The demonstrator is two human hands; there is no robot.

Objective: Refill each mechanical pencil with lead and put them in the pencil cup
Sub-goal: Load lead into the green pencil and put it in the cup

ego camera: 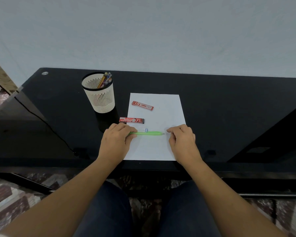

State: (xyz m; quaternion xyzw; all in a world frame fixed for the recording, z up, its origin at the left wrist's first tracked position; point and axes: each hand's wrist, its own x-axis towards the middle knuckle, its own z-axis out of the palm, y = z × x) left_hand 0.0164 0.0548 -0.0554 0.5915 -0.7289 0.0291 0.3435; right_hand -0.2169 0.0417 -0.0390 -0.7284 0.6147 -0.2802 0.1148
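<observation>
A green mechanical pencil (148, 133) lies across a white sheet of paper (156, 144), tip pointing right. My left hand (116, 140) grips its rear end between thumb and fingers. My right hand (182, 138) hovers just right of the tip with curled fingers pinched together; whether a lead is between them is too small to see. A small clear cap (143, 129) lies just behind the pencil. Two red lead cases sit on the paper: one (142, 105) farther back, one (131, 120) at the left edge. The white slotted pencil cup (99, 96) holds several pencils (105, 80).
The black glass desk (229, 108) runs to a grey wall behind. A thin black cable (41, 118) crosses the desk's left part. My knees are under the front edge, above a patterned floor.
</observation>
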